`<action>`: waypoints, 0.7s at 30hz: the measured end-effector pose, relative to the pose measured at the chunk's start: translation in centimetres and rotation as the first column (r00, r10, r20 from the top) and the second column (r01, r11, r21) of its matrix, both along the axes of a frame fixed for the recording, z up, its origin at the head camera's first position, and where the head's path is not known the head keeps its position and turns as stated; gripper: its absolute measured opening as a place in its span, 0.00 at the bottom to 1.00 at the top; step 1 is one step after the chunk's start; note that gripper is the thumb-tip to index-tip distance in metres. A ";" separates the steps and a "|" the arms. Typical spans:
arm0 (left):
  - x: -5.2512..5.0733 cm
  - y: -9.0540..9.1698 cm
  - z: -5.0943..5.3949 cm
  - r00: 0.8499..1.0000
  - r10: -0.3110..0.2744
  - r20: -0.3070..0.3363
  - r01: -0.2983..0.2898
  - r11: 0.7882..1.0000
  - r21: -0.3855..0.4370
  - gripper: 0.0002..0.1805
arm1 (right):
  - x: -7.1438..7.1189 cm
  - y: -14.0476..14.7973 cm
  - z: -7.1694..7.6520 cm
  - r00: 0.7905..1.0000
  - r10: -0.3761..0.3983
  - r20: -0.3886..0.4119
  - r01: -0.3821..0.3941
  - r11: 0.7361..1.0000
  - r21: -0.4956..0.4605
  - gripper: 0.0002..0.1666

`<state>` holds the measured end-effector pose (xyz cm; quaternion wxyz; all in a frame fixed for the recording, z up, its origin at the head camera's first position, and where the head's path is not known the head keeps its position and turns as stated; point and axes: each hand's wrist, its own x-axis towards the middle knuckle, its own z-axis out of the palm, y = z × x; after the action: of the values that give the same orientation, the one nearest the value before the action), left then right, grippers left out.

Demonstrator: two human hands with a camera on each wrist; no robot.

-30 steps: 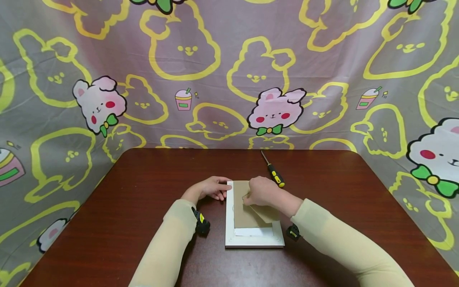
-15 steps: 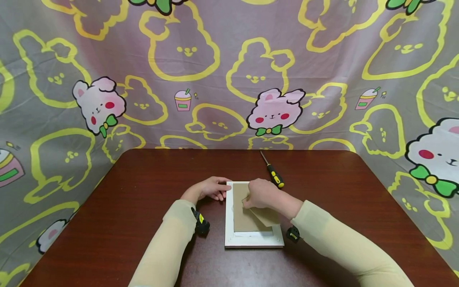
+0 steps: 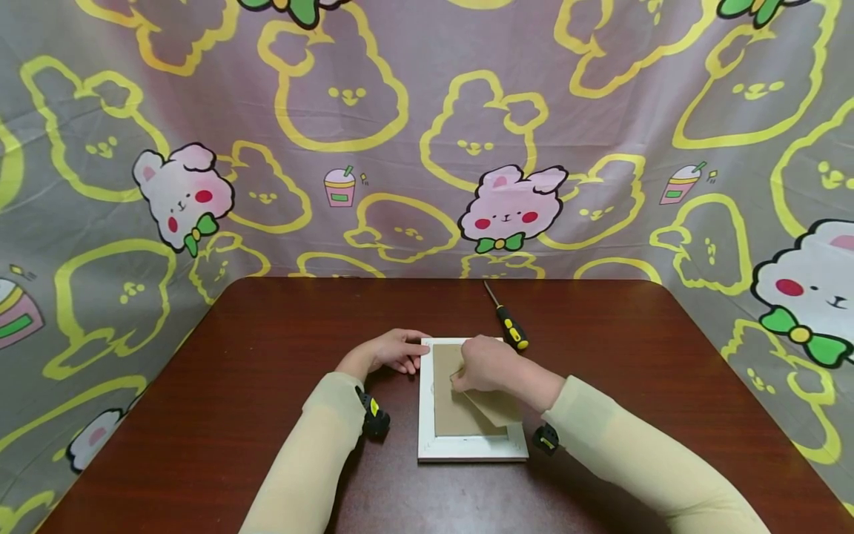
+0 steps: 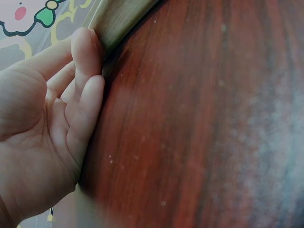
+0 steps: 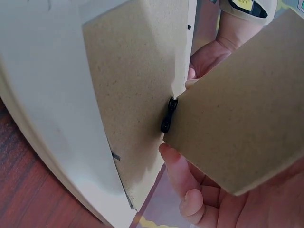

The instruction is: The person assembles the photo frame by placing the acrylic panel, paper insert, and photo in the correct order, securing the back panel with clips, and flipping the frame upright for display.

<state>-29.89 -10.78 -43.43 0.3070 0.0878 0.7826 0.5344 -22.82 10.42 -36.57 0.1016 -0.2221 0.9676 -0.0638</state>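
A white picture frame [image 3: 428,449] lies back side up, a brown backing board [image 3: 448,412] in its opening. The board carries a brown easel leg [image 3: 495,409], joined by a small black hinge [image 5: 169,115] in the right wrist view. My right hand [image 3: 492,363] pinches this leg, which stands tilted out from the board. At the frame's far left corner, my left hand [image 3: 399,351] grips the edge between thumb and index finger, the other fingers loosely curled beside it. The left wrist view shows this hand [image 4: 57,109] against the frame's side.
A black and yellow screwdriver [image 3: 512,330] lies beyond the right hand, its shaft pointing away. Small dark metal tabs [image 5: 116,156] stick out at the opening's rim. The brown wooden table [image 3: 267,356] ends at a patterned cloth [image 3: 400,148] behind.
The backing board has slid toward the frame's near side, covering the white strip that showed there. My right hand has moved slightly nearer with the leg. My left hand has stayed put.
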 end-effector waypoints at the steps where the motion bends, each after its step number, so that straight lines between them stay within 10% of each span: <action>1: 0.0 0.0 0.0 1.000 -0.002 -0.003 0.002 1.000 -0.001 0.24 | 0.1 0.0 0.0 1.000 0.000 0.004 0.000 1.000 -0.002 0.28; 21: 0.1 0.1 0.0 1.000 0.002 0.014 -0.002 0.999 0.033 0.24 | 0.6 -0.1 0.1 1.000 -0.006 0.023 0.006 1.000 0.003 0.27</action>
<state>-29.75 -10.66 -43.40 0.3103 0.0885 0.7715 0.5483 -22.27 10.27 -36.47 0.1129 -0.2183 0.9672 -0.0650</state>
